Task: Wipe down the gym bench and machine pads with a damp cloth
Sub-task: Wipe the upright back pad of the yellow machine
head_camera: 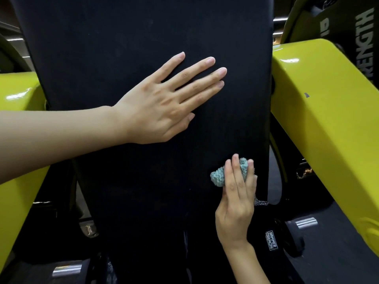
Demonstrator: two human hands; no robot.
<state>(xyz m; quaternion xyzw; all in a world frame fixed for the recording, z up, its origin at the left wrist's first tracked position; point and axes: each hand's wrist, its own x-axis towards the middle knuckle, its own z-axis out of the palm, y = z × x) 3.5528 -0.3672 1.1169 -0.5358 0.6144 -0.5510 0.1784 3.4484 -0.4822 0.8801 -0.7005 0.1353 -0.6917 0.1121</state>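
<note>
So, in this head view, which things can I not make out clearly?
- Black padded backrest: top cut off by the upper frame edge.
- Blue-green fuzzy cloth: mostly hidden under the right hand; dampness cannot be seen.
- White lettering, upper right: cut by the right edge.

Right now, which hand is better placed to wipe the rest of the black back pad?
The right hand: it grips the bunched teal cloth against the black padded backrest, near its lower right edge. The left hand lies flat on it, fingers straight, holding nothing.
</note>
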